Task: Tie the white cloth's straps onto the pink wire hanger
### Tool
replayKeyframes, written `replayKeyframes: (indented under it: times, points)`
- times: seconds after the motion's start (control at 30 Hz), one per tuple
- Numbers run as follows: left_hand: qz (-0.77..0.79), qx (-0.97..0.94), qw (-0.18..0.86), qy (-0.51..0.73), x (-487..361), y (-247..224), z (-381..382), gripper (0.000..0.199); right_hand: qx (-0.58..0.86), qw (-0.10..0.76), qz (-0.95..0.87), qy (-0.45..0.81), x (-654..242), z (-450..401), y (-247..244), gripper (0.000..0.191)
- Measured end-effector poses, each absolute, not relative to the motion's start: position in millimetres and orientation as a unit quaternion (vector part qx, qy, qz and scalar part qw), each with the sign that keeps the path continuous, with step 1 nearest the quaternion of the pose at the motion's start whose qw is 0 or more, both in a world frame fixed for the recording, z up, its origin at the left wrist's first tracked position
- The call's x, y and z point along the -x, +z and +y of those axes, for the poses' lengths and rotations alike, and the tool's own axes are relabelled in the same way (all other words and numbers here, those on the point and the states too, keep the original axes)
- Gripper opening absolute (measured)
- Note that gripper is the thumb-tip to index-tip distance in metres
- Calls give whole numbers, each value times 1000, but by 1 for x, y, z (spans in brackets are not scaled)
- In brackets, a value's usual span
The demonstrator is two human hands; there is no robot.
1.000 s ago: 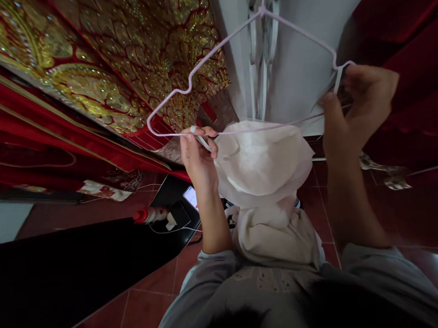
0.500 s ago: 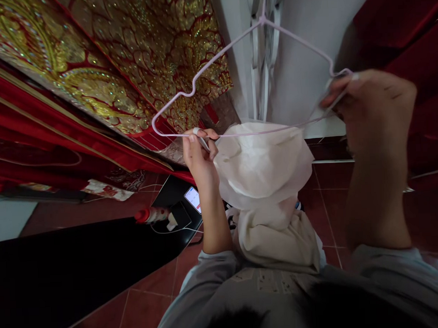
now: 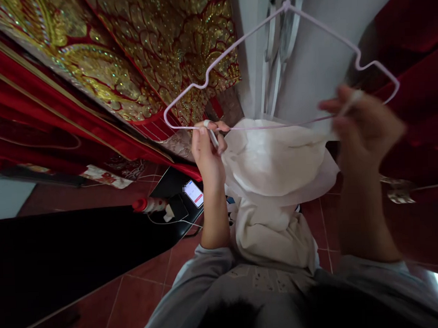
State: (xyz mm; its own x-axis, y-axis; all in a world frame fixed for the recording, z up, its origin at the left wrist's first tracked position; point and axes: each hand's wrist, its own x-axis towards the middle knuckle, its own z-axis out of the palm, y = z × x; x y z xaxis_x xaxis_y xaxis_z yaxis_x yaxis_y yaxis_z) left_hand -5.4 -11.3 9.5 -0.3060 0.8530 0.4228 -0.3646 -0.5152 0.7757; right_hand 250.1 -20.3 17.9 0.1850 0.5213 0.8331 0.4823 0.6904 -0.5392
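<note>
One hanger (image 3: 268, 127) points its neck away, long axis crosswise, left fingers (image 3: 213, 125) clamped on it, grip of right fingers (image 3: 346, 94) unclear.

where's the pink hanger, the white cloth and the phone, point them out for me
Pink hanger (image 3: 286, 6): head view, the joint where its two shoulders meet.
White cloth (image 3: 277, 159): head view, its bright upper part, below the hanger's bottom bar.
Phone (image 3: 194, 193): head view, its lit screen.

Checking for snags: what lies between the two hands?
In the head view, the bottom bar of the pink clothes hanger runs between the left hand and right hand; white fabric shows mostly below it.
</note>
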Motion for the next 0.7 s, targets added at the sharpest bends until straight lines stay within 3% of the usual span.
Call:
replayKeyframes:
  times: [0.07, 0.13, 0.37, 0.57, 0.7]
  points:
    - [321, -425, 397, 747, 4, 5, -14, 41, 455, 516, -725, 41, -237, -27, 21, 40]
    - [357, -426, 382, 738, 8, -2, -14, 39, 490, 463, -739, 4, -233, -29, 21, 37]
    - [356, -359, 219, 835, 78, -9, 5, 16, 469, 509, -722, 0, -237, -30, 14, 36]
    - [367, -564, 255, 694, 111, 33, 9, 43, 433, 539, -722, 43, -238, -31, 13, 36]
    - [377, -633, 257, 626, 90, 58, 15, 29, 417, 554, -719, 53, -240, -31, 8, 40]
